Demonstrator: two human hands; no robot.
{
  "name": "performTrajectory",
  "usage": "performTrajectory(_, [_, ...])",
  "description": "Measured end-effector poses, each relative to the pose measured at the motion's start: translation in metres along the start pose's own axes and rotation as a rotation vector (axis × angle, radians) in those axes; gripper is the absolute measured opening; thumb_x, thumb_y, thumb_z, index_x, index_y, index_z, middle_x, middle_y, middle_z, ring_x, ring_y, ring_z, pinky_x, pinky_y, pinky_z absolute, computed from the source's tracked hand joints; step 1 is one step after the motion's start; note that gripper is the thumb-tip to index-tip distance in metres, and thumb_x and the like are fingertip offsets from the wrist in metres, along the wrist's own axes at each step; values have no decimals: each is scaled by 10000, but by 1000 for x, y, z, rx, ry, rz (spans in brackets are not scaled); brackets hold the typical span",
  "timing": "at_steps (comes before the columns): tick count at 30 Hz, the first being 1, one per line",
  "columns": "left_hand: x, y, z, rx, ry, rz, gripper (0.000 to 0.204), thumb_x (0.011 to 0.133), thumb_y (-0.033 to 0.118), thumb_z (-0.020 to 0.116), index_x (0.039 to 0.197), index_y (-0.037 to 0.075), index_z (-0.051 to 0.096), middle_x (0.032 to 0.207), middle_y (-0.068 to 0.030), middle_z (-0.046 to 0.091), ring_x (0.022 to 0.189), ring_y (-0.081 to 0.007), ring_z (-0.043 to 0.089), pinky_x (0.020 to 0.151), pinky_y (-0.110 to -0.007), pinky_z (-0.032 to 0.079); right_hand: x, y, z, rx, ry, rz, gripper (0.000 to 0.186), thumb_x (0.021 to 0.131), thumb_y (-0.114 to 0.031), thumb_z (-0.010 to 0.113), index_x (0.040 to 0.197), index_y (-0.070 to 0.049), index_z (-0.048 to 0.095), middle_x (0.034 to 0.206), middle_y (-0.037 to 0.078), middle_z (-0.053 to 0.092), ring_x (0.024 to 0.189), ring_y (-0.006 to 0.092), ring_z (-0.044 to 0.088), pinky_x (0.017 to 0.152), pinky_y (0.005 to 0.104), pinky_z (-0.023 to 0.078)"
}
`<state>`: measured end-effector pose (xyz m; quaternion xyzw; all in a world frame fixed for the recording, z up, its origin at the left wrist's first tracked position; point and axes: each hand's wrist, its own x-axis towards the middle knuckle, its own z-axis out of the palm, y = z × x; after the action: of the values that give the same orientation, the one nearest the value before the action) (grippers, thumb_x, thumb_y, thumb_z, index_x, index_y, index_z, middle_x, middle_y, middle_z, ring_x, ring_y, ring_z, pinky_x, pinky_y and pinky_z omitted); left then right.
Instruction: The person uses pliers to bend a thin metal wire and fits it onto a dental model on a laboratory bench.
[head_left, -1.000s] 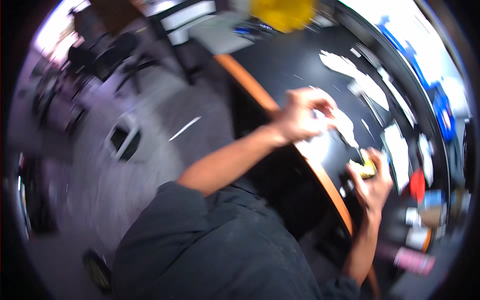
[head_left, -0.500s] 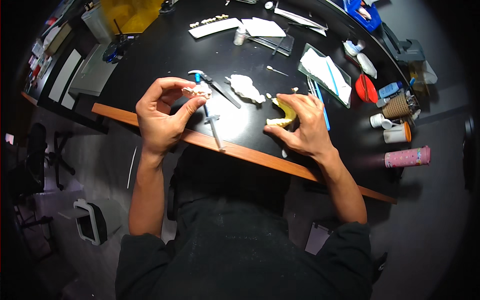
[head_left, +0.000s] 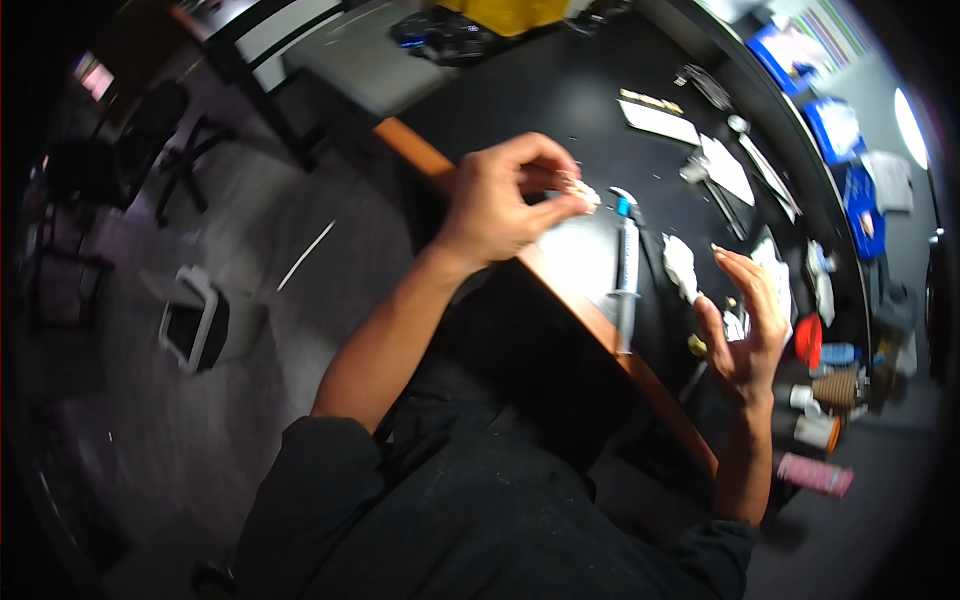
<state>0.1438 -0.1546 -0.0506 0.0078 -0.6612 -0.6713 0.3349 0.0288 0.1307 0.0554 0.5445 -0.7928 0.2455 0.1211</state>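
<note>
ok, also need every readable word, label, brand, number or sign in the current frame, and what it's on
None can be read. Item by item:
Syringe: fine marks on the barrel, too small to read.
Pink bottle: blurred, nothing legible.
Small blue container: too small and blurred.
Pale sheet near the blue bins: nothing legible.
Pale piece in the left hand: no lettering visible.
</note>
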Motion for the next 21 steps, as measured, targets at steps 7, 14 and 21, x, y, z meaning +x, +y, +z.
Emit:
performTrajectory(7, [-7, 13, -3, 67, 35, -8, 260, 811, -29, 860, 987, -12, 670, 913, -42, 721, 897, -81, 717, 829, -241, 585, 47, -35, 4, -27, -82, -221, 454, 788, -146, 843, 1202, -19, 707, 1221, 154, 716, 1154, 364, 670, 1048, 495, 481])
performTrajectory(14, [-8, 15, -4, 56, 43, -3, 266, 814, -65, 839, 1002, -11, 659, 933, -35, 702, 921, -96, 715, 901, -277, 609, 15, -16, -10, -53, -154, -201, 401, 881, -120, 772, 1250, 12, 688, 1265, 171, 706, 1217, 356, 654, 1087, 477, 469])
performTrajectory(21, [-10, 10, 8, -4, 107, 65, 262, 818, -30, 854, 992, 5, 662, 922, -40, 708, 924, -125, 739, 876, -285, 616, -57, 52, -30, 30, -21, 32, 304, 902, 80, 635, 1203, 81, 678, 1221, 221, 709, 1164, 359, 668, 1063, 441, 478])
